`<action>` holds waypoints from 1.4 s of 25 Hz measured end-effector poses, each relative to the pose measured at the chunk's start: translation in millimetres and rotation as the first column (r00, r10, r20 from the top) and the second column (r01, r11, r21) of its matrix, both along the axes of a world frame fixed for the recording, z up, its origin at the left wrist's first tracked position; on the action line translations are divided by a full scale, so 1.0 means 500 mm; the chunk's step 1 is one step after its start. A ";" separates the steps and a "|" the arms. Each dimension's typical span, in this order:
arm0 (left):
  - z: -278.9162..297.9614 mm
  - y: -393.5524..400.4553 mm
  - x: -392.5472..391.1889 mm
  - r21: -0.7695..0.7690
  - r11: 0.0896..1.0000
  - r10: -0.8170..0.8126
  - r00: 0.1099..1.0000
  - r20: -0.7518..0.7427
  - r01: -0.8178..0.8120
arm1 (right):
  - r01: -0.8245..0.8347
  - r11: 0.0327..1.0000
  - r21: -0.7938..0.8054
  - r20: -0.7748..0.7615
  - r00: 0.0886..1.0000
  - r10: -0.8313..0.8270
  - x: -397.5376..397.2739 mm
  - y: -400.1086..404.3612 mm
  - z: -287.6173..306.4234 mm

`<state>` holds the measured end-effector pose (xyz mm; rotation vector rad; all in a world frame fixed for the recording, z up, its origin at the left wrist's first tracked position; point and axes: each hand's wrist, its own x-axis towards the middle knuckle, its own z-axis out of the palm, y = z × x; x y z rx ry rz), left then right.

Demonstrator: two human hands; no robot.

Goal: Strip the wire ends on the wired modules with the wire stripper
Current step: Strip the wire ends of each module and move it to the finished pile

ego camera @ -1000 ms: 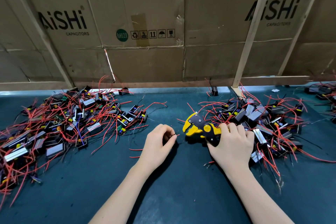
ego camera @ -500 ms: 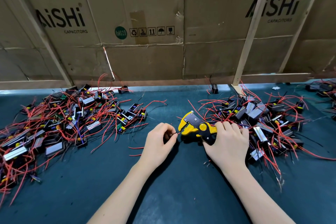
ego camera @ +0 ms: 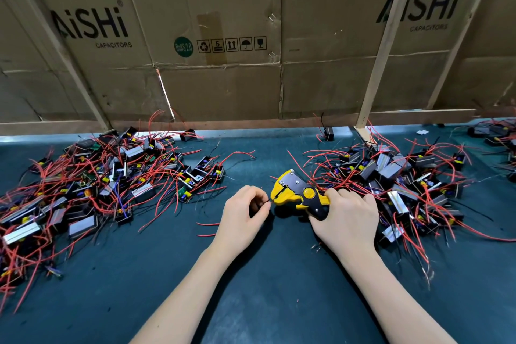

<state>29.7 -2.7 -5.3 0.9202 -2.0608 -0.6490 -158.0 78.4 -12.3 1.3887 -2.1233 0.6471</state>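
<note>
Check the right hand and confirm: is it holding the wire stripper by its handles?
Yes, the right hand is curled around the handles of the yellow and black wire stripper, whose head points toward the left hand.

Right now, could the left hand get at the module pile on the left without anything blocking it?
Probably yes. Bare mat lies between the left hand and the left module pile. But the hand is pinching a thin black wire at the wire stripper, so it would have to release it first.
</note>
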 end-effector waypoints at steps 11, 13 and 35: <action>0.002 0.000 0.000 -0.005 1.000 -0.002 1.000 0.010 0.002 | 0.007 1.000 0.014 0.091 0.996 -0.009 0.007 0.000 0.002; 0.001 0.001 0.001 -0.005 1.000 -0.008 1.000 0.003 0.008 | 0.015 1.000 -0.006 0.041 0.999 -0.015 0.001 0.000 0.000; 0.219 0.043 -0.164 -0.174 0.909 -0.380 0.924 0.031 0.380 | -0.090 0.993 -0.075 0.052 0.994 0.094 -0.017 0.016 -0.008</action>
